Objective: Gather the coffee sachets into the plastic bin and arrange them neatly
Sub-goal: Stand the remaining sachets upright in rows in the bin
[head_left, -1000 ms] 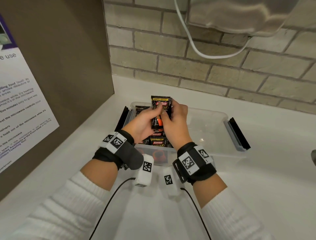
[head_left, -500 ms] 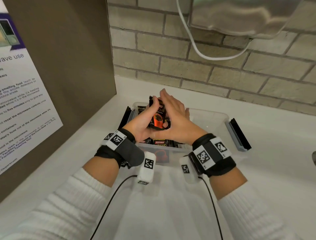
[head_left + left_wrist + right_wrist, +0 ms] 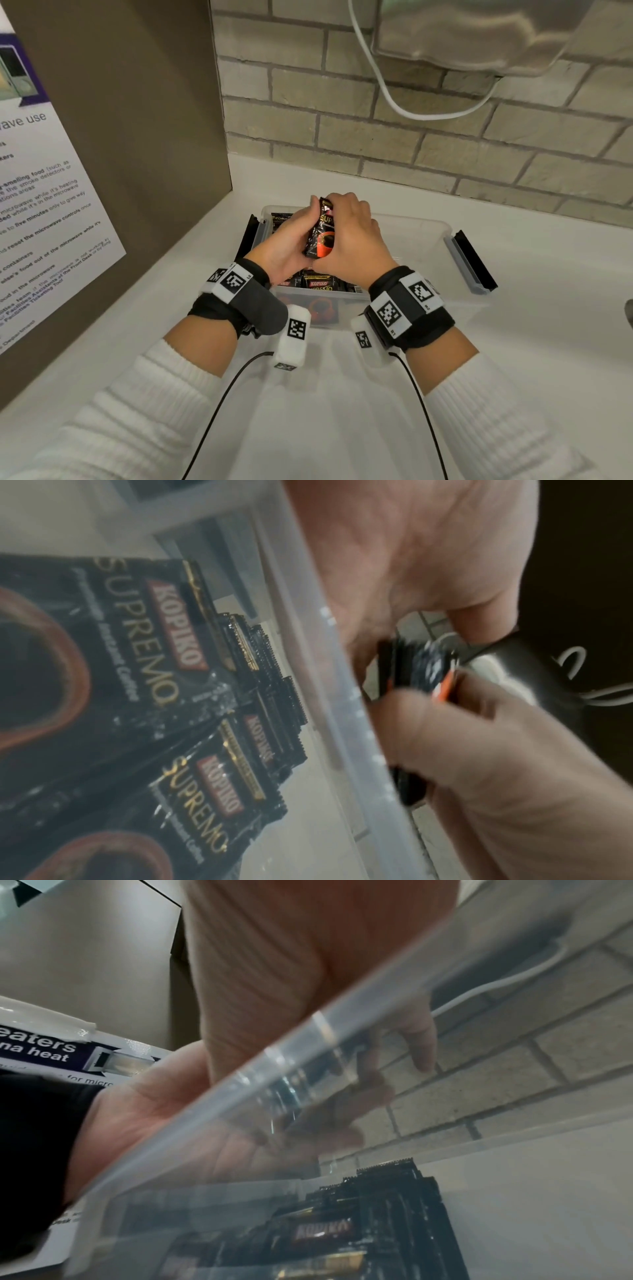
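Both hands hold a small stack of black Kopiko coffee sachets [image 3: 320, 236] upright above the left half of the clear plastic bin [image 3: 416, 229]. My left hand [image 3: 301, 222] grips the stack from the left, and my right hand [image 3: 342, 219] wraps over its top and right side. In the left wrist view the stack [image 3: 411, 669] shows edge-on between the two hands. More sachets [image 3: 318, 284] lie in the bin's left part, seen through its wall in the left wrist view as sachets [image 3: 164, 669] and in the right wrist view as sachets [image 3: 377, 1218].
The bin stands on a white counter [image 3: 531, 342] against a brick wall [image 3: 445, 154]. Black-edged lid clips [image 3: 474, 260] stick out at both ends. A brown panel with a poster [image 3: 51, 205] rises on the left. A white cable [image 3: 428, 114] hangs from a metal dispenser above.
The stack has turned from facing me to nearly edge-on. My right hand has moved from its front to over its top and side. The left hand keeps its hold.
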### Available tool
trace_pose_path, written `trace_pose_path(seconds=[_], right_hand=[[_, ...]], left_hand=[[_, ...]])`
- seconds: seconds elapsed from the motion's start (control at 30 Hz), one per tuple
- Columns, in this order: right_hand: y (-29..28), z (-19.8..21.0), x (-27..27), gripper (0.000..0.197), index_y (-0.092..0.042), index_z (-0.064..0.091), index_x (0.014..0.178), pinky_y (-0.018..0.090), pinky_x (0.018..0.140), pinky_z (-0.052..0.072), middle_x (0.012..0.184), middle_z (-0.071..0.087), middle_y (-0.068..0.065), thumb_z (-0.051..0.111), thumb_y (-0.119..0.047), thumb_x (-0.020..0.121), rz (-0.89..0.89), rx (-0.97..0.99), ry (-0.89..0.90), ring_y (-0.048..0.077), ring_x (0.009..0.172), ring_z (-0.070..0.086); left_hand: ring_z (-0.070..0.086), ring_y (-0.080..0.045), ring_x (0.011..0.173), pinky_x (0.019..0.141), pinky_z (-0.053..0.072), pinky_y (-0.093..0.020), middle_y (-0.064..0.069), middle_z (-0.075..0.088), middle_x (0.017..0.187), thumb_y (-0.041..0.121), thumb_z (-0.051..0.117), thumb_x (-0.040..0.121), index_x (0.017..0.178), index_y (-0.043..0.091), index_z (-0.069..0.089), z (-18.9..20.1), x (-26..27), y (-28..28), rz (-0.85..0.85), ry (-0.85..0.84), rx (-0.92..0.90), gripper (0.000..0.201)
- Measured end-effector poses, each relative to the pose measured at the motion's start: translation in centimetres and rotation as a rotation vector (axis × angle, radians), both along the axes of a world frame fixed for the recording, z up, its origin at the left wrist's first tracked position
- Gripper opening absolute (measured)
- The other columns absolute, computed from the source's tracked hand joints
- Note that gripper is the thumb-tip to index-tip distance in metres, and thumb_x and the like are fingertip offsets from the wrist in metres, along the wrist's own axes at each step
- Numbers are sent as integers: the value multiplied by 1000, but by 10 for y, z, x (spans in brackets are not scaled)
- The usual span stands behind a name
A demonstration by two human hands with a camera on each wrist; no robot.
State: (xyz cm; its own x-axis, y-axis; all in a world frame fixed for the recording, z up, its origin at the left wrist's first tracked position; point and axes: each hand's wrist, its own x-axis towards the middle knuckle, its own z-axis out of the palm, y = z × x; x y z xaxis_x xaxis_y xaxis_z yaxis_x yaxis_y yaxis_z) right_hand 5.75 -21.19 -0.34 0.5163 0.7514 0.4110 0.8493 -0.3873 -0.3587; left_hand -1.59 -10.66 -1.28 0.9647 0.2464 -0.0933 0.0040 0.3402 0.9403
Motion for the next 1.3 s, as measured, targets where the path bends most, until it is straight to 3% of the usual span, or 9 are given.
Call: trace_pose_path(seconds=[0.2,0.3,0.43,0.57,0.8,0.9,1.07,1.17,1.3], right_hand=[[-6,-7,1,81,-4,38,133,37,91,42,122,38,13,71,-1,60,13,127,-28,25,108,35],[-13,0,-4,105,-17,17,145,16,96,39,134,25,3,81,-5,63,96,287,516,8,114,34],[-27,7,2,66,-12,29,143,13,74,49,130,50,4,61,-5,86,65,489,1084,11,103,56],[-28,5,3,27,0,61,111,5,46,39,86,62,4,59,4,85,-84,298,901,7,68,56],[-27,-12,3,18,-10,66,97,13,55,37,74,54,-5,63,0,82,-148,-191,698,10,69,51],[-20,-11,4,25,-9,67,108,9,56,33,85,55,-6,62,-2,84,-128,-331,651,11,85,50],[-14,-4,-2,37,-10,63,119,17,81,40,120,62,6,53,1,85,-84,-480,563,16,99,57],[-13,-5,-2,36,-12,65,117,16,79,37,120,63,6,58,0,83,-85,-485,577,11,92,51],[-16,-6,0,34,-12,65,116,16,81,35,113,63,4,62,-5,83,-89,-481,582,11,95,52]], left_hand=[[58,-20,102,97,45,-38,-10,60,107,1,49,93,111,15,51,5,-1,-8,-48,28,437,23],[56,-22,111,101,44,-42,-11,59,117,2,50,93,128,7,41,7,-1,-5,-11,97,542,36],[58,-22,111,97,47,-34,-10,57,123,6,50,95,134,4,33,9,-4,0,-30,174,688,43],[60,-20,105,98,47,-32,-7,62,112,24,56,92,124,8,44,17,-10,3,-285,251,820,37],[56,-9,92,81,40,-21,15,56,90,31,55,92,104,20,68,42,4,21,-338,339,1481,21],[50,-1,73,62,34,-13,16,55,81,26,59,90,112,17,67,39,15,14,-545,417,1684,25],[55,-20,90,69,39,-22,-8,65,106,16,65,83,118,6,61,25,25,4,-651,520,1829,36],[49,-19,81,60,38,-24,-10,59,92,10,61,81,113,1,62,15,24,1,-632,519,1861,33],[56,-17,91,69,41,-21,-7,64,108,10,62,84,115,7,60,20,20,8,-493,429,1766,31]])
